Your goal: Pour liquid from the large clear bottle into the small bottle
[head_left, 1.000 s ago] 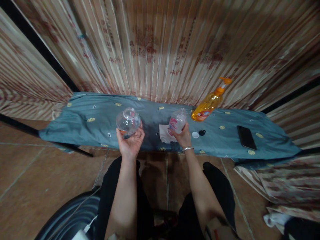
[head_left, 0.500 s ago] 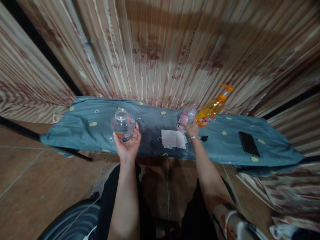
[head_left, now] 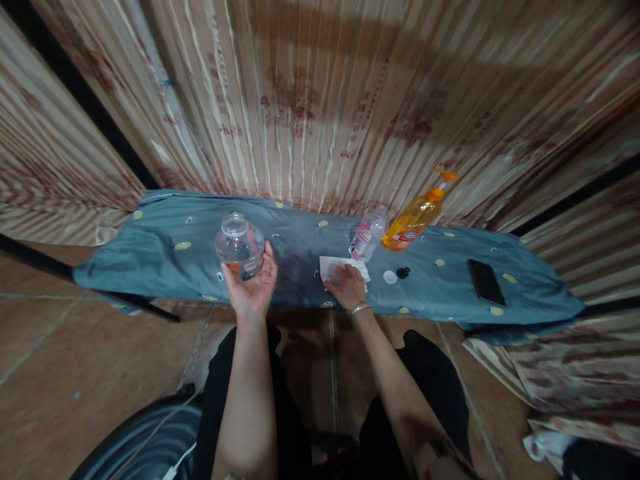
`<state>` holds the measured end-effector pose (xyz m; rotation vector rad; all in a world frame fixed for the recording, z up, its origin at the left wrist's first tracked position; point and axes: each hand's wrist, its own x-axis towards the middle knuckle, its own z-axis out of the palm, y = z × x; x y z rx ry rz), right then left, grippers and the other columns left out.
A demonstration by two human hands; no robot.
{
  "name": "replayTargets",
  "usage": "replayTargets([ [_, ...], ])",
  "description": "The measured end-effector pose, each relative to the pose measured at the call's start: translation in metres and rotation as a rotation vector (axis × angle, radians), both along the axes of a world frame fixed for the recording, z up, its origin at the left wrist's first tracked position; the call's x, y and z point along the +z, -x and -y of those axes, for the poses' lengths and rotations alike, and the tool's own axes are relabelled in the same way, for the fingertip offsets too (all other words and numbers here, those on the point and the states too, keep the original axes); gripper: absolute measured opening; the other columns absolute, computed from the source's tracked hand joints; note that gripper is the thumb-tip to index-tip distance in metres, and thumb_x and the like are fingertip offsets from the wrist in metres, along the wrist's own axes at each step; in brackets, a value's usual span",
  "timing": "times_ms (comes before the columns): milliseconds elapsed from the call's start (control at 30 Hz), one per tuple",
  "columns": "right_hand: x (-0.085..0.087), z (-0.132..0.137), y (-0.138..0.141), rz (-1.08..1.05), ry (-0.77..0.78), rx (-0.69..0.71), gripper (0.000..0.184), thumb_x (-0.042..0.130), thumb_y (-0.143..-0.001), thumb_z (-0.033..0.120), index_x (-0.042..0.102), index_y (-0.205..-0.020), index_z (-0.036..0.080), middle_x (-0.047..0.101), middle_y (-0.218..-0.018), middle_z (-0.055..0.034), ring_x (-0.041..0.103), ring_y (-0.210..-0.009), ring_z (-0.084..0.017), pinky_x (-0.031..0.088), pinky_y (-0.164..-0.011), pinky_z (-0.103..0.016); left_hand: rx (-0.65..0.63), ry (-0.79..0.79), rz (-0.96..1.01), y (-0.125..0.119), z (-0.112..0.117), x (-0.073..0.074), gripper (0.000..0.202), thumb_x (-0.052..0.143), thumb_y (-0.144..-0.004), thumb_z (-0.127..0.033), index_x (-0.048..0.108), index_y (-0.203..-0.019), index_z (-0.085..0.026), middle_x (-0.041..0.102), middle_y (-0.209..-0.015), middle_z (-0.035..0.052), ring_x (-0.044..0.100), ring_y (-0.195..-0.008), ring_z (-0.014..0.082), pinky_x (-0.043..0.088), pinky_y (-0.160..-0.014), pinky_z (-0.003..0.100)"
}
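A clear round jar [head_left: 241, 248] without a lid is upright in my left hand [head_left: 254, 283], whose thumb and fingers wrap its lower sides. My right hand [head_left: 350, 289] rests over the white paper towel [head_left: 330, 267] on the covered table, thumb and fingers apart; part of the towel is hidden under it. Just behind that hand stands a clear plastic bottle [head_left: 367, 233] with a pink label. Beside the bottle is an orange pump bottle [head_left: 413, 223] of yellow-orange liquid.
A blue-green cloth [head_left: 295, 267] covers the narrow table. Right of my right hand lie a white disc [head_left: 390, 277] and a small black object [head_left: 403, 273]. Farther right is a black phone [head_left: 486, 282]. A striped curtain [head_left: 310, 120] hangs behind.
My right hand has let go of the clear plastic bottle, which now stands alone, and has moved left and nearer onto the paper towel. My left hand keeps the jar.
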<state>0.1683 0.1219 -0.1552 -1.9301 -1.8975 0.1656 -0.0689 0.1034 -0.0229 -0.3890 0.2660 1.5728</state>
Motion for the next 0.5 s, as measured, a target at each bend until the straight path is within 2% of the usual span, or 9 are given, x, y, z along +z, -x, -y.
replayTargets([
  [67,0.008,-0.007,0.004,0.072,0.079,0.041,0.029,0.06,-0.094,0.024,0.07,-0.119,0.013,0.068,-0.133,-0.0187,0.059,-0.126,-0.032,0.046,-0.108,-0.045,-0.005,0.003,0.001,0.001,0.001,0.0,0.082,0.048,-0.098,-0.068,0.044,-0.151,-0.005,0.072,-0.118,0.0232,0.075,-0.11,0.0266,0.064,-0.071,0.027],
  [167,0.021,-0.012,-0.002,0.103,0.145,0.084,0.031,0.049,-0.094,0.009,0.071,-0.115,0.013,0.073,-0.118,-0.0174,0.065,-0.114,-0.028,0.048,-0.102,-0.04,-0.008,0.002,-0.014,0.002,0.002,0.0,0.082,0.047,-0.097,-0.069,0.044,-0.152,-0.007,0.072,-0.118,0.0228,0.076,-0.108,0.0272,0.064,-0.07,0.028],
  [400,0.028,0.014,-0.009,0.101,0.168,0.186,0.025,0.05,-0.094,0.011,0.069,-0.111,0.014,0.074,-0.113,-0.0173,0.066,-0.112,-0.028,0.049,-0.1,-0.038,-0.038,-0.008,-0.045,0.004,0.002,-0.005,0.084,0.047,-0.095,-0.072,0.045,-0.151,-0.009,0.07,-0.123,0.0244,0.075,-0.108,0.0278,0.064,-0.072,0.03],
  [500,0.028,0.021,-0.008,-0.037,0.158,0.21,0.022,0.052,-0.094,0.015,0.069,-0.109,0.017,0.075,-0.112,-0.0136,0.067,-0.11,-0.026,0.049,-0.098,-0.037,-0.037,0.004,-0.068,0.005,0.002,-0.005,0.086,0.047,-0.095,-0.073,0.045,-0.151,-0.009,0.07,-0.125,0.0248,0.075,-0.11,0.0287,0.065,-0.073,0.031],
])
